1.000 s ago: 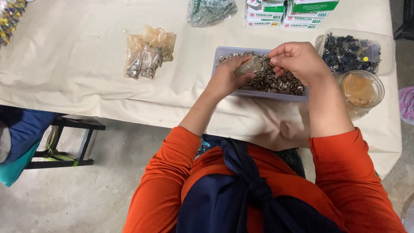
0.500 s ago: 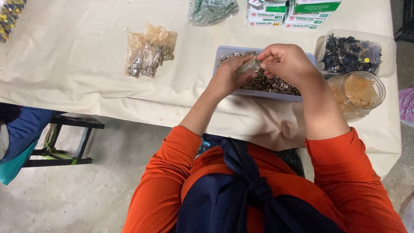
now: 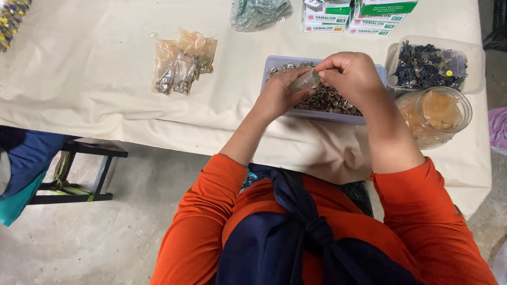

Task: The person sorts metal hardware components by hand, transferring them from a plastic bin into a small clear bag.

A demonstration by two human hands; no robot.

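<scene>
1. The left hand and the right hand meet above a shallow rectangular tray of pale lilac plastic, which stands on the desk covered with a cream cloth.
2. Between the two hands there is a small clear plastic bag. The fingers of the left hand are closed on its lower part, and the fingers of the right hand pinch its upper edge.
3. The bag is held just over the tray, near the middle of its front half.
4. The tray is filled with many small round metal snap parts of silver colour. How many of them are inside the bag, I cannot tell.
5. To the right of the tray, near the right forearm, stands a round clear plastic jar with folded clear bags inside.
6. Behind this jar there is a clear plastic box with dark small parts.
7. At the far edge of the desk lie stacked green and white cardboard boxes, and beside them a clear bag with greenish pieces.
8. To the left of the tray, well apart from it, lies a group of small filled clear bags.
9. The person wears orange sleeves.
</scene>
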